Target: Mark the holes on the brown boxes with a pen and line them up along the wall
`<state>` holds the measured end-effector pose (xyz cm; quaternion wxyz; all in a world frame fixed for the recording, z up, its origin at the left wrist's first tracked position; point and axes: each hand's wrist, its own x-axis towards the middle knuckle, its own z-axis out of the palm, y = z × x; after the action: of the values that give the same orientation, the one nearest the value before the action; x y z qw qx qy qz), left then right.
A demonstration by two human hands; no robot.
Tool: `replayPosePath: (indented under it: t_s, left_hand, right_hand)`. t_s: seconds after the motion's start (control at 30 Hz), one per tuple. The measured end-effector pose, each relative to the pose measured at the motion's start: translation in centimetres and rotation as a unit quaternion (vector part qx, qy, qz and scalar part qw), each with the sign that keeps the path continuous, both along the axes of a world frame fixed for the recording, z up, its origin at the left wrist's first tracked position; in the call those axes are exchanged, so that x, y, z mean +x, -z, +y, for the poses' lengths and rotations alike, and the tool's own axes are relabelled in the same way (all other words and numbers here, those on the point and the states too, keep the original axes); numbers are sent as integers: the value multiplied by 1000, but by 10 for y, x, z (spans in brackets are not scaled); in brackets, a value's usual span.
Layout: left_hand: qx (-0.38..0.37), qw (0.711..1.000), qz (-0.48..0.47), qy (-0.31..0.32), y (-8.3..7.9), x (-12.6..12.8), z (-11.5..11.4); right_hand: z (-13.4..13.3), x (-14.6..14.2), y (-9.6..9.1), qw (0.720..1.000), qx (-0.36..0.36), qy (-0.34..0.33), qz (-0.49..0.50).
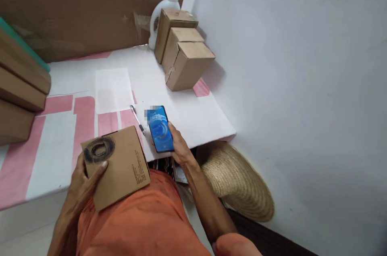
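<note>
Held carton [121, 181] was matt cardboard, phone screen [163, 132] glossy; jug [167, 4] looked smooth plastic, hat [242, 181] rough woven straw.

Brown cardboard box [122, 175], black-marked, tilted in my left grip [81, 179] | phone [161, 133], lit blue, facing me, in my right grip [180, 146]

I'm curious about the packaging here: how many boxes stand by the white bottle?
3: the back box nearest the bottle, the middle box, and the front box nearest the phone. More could be hidden behind them.
</note>
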<state>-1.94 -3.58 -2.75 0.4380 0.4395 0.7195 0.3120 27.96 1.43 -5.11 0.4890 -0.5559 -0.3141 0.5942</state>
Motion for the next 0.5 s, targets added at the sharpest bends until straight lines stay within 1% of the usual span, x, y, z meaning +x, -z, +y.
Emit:
replayPosePath:
  t_s: [0.03,0.07,0.1,0.13,0.23,0.37,0.5]
  left_hand:
    - [1,1000,0,0,-1,1,0]
    - [1,1000,0,1,-2,1,0]
    - [0,1000,-2,1,-3,2,0]
    - [-2,1000,-5,1,-3,3,-1]
    - [-8,1000,-6,-4,-3,3,-2]
    - [-2,1000,11,-5,1,0,-5]
    - [5,999,32,-1,6,-5,-11]
  right_hand:
    - [4,4,6,996,21,7,-92]
    - [7,7,12,985,39,11,-170]
    - [9,9,17,972,52,14,-228]
    - [12,11,21,962,59,19,-266]
    - [16,14,30,944,67,30,-320]
    - [15,17,37,918,82,46,-385]
    - [10,16,39,901,94,38,-422]
